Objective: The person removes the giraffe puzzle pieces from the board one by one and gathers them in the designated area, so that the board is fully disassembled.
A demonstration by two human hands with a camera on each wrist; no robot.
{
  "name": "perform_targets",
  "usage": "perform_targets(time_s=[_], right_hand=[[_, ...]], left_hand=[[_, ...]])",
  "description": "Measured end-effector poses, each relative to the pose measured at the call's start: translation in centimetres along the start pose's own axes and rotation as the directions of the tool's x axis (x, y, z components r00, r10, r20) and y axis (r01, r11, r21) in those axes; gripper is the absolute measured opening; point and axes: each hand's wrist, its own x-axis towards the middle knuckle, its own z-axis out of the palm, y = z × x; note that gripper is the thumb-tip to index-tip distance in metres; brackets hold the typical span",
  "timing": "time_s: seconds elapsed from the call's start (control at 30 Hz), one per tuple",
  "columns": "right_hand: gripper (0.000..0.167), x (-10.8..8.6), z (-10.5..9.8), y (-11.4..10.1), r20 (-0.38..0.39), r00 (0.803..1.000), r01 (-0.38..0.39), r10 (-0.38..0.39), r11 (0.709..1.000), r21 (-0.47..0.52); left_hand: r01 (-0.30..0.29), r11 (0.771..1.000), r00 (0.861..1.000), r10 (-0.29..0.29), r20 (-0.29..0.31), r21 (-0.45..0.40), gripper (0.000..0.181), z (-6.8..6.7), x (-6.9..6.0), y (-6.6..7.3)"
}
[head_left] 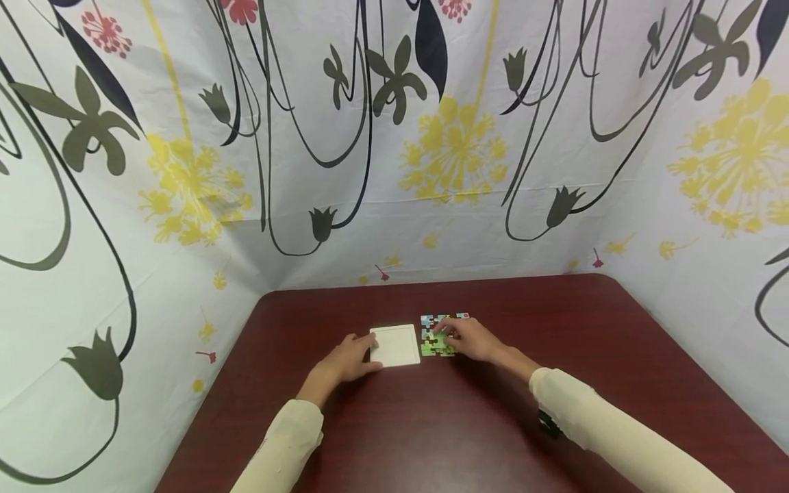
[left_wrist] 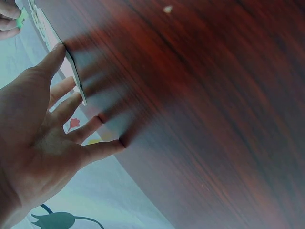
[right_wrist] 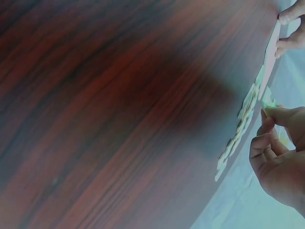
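A white, shallow square puzzle tray (head_left: 396,346) lies flat on the table. My left hand (head_left: 349,357) rests at its left side, fingers spread and fairly straight. In the left wrist view the thumb (left_wrist: 56,51) touches the tray edge, and the little finger (left_wrist: 107,149) reaches down to the table. Right of the tray lie several jigsaw pieces (head_left: 428,335), mostly green and blue, close together. Above them my right hand (head_left: 473,338) pinches a green jigsaw piece (right_wrist: 269,100) between thumb and forefinger, raised off the table. The right hand covers part of the pieces.
The dark red wooden table (head_left: 407,424) has rounded far corners. A white cloth (head_left: 370,226) with printed flowers hangs behind it and along both sides. A small pale spot (left_wrist: 167,9) shows on the tabletop in the left wrist view.
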Motion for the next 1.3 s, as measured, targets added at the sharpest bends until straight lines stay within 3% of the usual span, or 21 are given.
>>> perform_targets(time_s=[0.3,0.7,1.3], right_hand=[[0.023,-1.2,-0.9,1.1,-0.015,1.000,0.022,-0.022,0.999,-0.036],[0.023,-2.6,-1.8,2.3,-0.002,0.998,-0.067,0.067,0.996,-0.053],[0.025,-3.9,-2.1,3.6,0.001,0.996,-0.092,0.092,0.993,-0.078]], left_hand=[[-0.005,1.000,1.000,0.005,-0.006,0.010,0.043,0.0,0.1,-0.1],[-0.004,1.000,1.000,0.004,-0.006,0.007,0.042,0.1,0.1,0.0],[-0.006,1.000,1.000,0.006,-0.009,0.001,0.043,0.0,0.1,0.1]])
